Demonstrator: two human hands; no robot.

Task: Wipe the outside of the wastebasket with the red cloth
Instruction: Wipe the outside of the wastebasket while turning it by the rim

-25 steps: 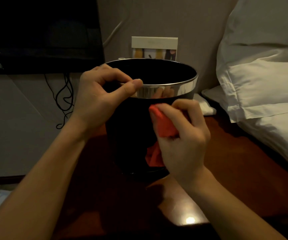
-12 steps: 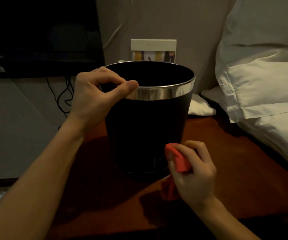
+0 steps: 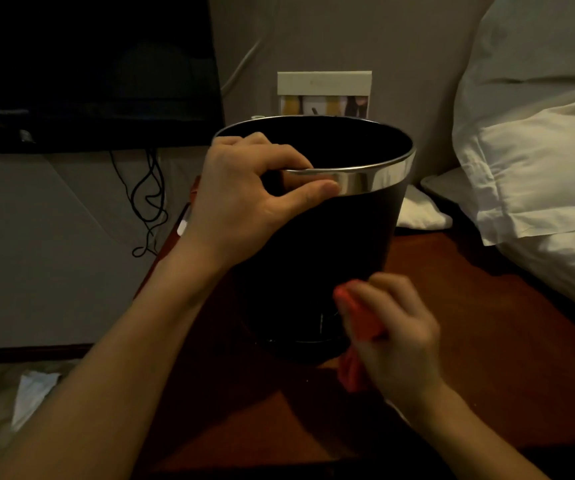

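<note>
A black wastebasket (image 3: 334, 244) with a shiny metal rim band stands upright on a dark red-brown table (image 3: 480, 341). My left hand (image 3: 244, 199) grips the rim on its near left side, fingers inside and thumb on the metal band. My right hand (image 3: 396, 337) holds a bunched red cloth (image 3: 358, 320) against the lower right of the basket's outer wall, close to the base. A loose end of the cloth hangs below my palm toward the table.
White pillows (image 3: 535, 161) pile up at the right, close to the basket. A small picture frame (image 3: 324, 93) stands behind the basket against the wall. A dark screen (image 3: 88, 64) and dangling black cables (image 3: 147, 202) are at the left. Crumpled white paper (image 3: 33, 389) lies lower left.
My right hand slid the red cloth down the basket's wall from just under the rim to near the base. My left hand kept its grip on the rim.
</note>
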